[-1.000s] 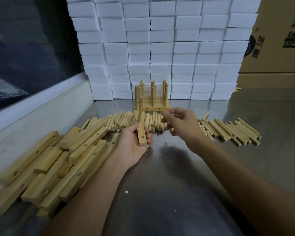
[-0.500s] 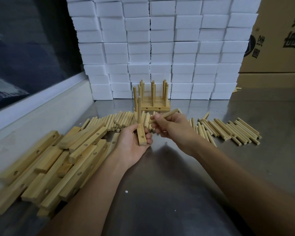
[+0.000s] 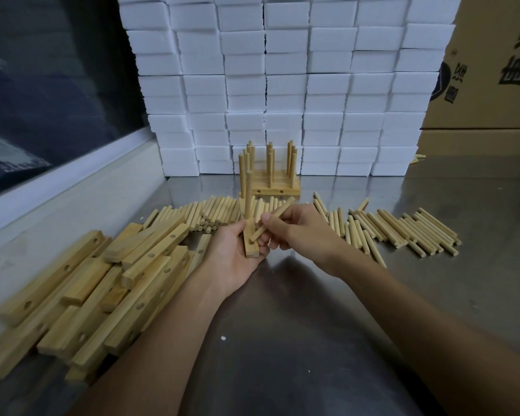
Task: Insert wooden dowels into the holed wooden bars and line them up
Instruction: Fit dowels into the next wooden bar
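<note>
Having picked a dowel from the pile, the right hand now pinches it over the bar gripped by the left hand, ready for insertion.

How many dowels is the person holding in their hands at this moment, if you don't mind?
2. One dowel stands upright in the bar gripped by the left hand; the other dowel is pinched aslant in the right hand, its lower end near the bar. None seem hidden.

light: we get dim overhead | glare: soft sheen on steel worktop | edges: fisheye bend, corners dark | focus: pretty sharp
</note>
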